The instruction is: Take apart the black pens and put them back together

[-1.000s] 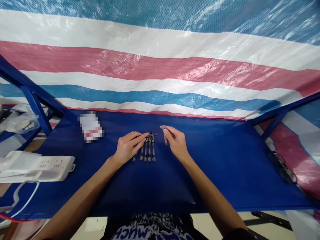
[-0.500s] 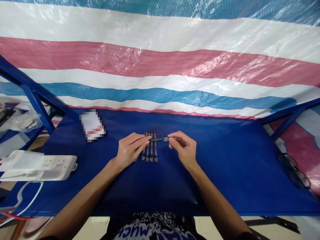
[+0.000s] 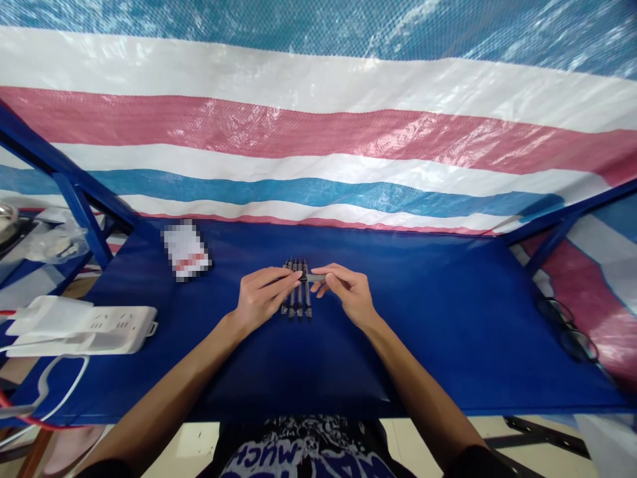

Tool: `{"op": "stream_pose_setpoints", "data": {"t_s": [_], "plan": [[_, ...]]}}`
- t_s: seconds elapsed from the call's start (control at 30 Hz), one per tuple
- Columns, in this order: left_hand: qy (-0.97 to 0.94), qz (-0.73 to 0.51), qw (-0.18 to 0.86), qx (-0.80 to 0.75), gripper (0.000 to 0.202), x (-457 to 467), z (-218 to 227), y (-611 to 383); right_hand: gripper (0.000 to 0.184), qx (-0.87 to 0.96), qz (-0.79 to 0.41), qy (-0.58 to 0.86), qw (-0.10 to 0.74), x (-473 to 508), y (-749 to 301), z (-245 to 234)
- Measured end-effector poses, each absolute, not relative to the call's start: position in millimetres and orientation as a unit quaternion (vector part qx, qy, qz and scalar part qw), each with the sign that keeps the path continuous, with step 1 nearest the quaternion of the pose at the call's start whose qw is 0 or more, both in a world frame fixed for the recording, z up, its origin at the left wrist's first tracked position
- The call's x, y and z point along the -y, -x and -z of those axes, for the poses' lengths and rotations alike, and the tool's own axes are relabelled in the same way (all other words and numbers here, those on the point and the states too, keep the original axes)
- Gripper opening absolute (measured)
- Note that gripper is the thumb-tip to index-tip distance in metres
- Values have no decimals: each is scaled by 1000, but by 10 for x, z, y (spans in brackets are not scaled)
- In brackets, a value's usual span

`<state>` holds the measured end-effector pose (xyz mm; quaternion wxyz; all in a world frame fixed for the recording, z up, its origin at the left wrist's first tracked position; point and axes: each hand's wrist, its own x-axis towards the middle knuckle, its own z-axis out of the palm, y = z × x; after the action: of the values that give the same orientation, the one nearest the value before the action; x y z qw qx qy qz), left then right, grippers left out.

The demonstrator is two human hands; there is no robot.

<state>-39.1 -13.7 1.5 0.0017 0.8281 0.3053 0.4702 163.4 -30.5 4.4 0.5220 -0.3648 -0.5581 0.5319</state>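
My left hand (image 3: 262, 293) is closed in a pinch on a dark pen piece (image 3: 303, 277), most of which its fingers hide. From the other side my right hand (image 3: 352, 293) pinches a grey, tube-shaped pen part (image 3: 315, 277). The two pieces lie in one line and meet between my hands; how far one sits inside the other I cannot tell. Just beneath them, several black-and-clear pens (image 3: 299, 307) lie side by side on the blue tabletop (image 3: 428, 345), partly covered by my left fingers.
A blurred-out white and red item (image 3: 186, 251) lies at the back left. On the left edge sits a white power strip (image 3: 119, 328) with cables. Eyeglasses (image 3: 577, 342) rest at the far right. Blue frame bars (image 3: 82, 216) and a striped sheet (image 3: 318, 133) stand behind.
My right hand has moved left, bringing the grey pen part up against the dark piece; the gap between them has closed. My left hand has stayed nearly in place. The view has shifted slightly.
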Motion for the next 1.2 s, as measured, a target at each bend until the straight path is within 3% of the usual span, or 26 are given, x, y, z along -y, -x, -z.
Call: {"op": "stream_pose_setpoints", "data": {"t_s": [0.2,0.53,0.7,0.93,1.2], "plan": [[-834,-463,-2,-300,14,115,-7,391,32,515,-613,341,493,297,-1603,25],[-860,-367,-7,-354,18,21,55,476,17,521,-481,428,560,293,-1660,-4],[-866,-374,-29,-330,15,-6,57,477,8,612,-430,439,498,272,-1779,-22],[-885,-365,-62,-283,15,-18,18,512,11,628,-471,449,426,237,-1874,-84],[-890,-366,-22,-271,17,-19,6,541,11,657,-468,437,397,247,-1893,-151]]}}
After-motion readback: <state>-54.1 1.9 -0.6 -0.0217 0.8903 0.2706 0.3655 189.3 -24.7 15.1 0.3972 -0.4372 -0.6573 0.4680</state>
